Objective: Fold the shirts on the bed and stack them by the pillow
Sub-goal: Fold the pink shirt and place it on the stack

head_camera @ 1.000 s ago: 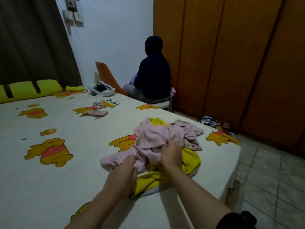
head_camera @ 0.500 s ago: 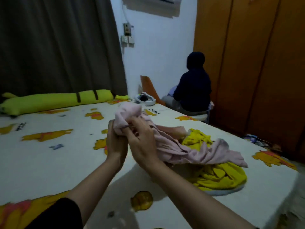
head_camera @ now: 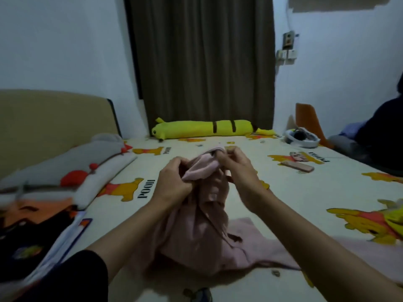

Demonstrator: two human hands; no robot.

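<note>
Cream cartoon-print bed sheet (head_camera: pixel 218 144) is lying under both hands and reaching well beyond them. Pink shirt (head_camera: pixel 196 232) is hanging bunched from the hands, its lower part trailing on the sheet below and right of them. Yellow bolster (head_camera: pixel 202 129) is lying beyond the hands against the curtain. Grey pillow (head_camera: pixel 72 164) is sitting left of them. Left hand (head_camera: pixel 172 182) is gripping a gathered fold; right hand (head_camera: pixel 236 168) is pinching the top edge.

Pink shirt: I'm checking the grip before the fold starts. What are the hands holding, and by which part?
Both hands hold the pink shirt by its bunched top end: left hand and right hand grip it side by side, the rest draping onto the bed.
</note>
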